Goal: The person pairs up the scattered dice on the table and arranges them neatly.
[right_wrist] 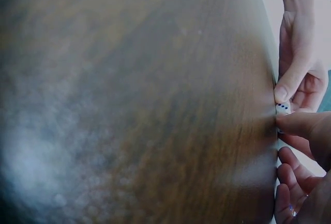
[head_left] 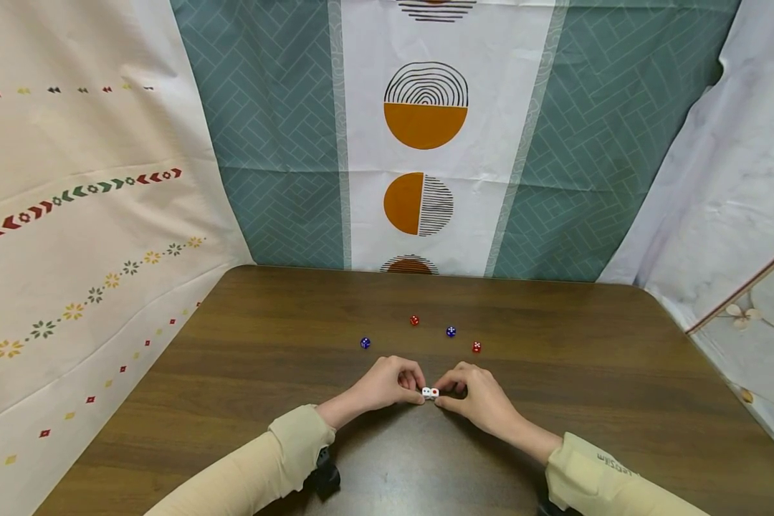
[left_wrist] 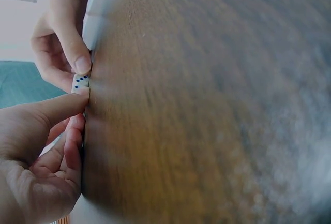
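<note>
Two white dice (head_left: 430, 393), partly covered (finger contact is hard to see), appear pinched by both hands (head_left: 387, 382) (head_left: 482, 400).

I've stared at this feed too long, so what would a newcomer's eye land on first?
Probably the two white dice, side by side between the left hand and right hand, whose fingers pinch them. Beyond the hands, two red dice and two blue dice lie spread on the brown table. Behind it, orange half-circles stand out on the hanging cloth.
</note>
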Action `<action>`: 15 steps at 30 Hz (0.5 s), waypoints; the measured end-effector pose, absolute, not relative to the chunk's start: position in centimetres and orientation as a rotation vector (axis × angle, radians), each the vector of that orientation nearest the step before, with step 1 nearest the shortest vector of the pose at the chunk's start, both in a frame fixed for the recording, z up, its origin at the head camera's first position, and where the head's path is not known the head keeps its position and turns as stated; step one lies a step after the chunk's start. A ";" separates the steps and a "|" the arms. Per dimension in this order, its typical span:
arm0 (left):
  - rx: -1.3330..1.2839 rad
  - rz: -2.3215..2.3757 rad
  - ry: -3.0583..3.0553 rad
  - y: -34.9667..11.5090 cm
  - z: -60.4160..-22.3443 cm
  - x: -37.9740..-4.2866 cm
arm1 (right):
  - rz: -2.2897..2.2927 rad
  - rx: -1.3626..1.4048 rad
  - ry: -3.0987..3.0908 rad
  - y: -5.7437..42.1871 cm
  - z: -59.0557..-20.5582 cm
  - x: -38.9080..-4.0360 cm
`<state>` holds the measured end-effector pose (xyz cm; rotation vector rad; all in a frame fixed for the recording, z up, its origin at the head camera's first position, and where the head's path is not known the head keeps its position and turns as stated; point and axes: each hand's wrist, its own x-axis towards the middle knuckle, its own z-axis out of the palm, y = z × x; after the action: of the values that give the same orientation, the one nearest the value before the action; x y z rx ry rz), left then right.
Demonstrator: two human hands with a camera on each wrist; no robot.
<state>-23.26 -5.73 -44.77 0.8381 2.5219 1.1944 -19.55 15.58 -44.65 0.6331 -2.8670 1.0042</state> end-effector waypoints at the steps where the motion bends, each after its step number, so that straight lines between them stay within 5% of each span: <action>1: 0.834 1.193 2.521 -5.7 -44.8 -23.3 | 1.003 0.632 -2.868 15.6 -44.7 -19.6; 15: 0.861 1.189 2.519 -5.8 -44.9 -23.4 | 1.004 0.620 -2.869 15.6 -44.8 -19.7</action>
<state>-23.38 -5.76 -44.90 0.8614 2.5193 1.1888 -19.68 15.63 -44.80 0.6202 -2.8692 1.0037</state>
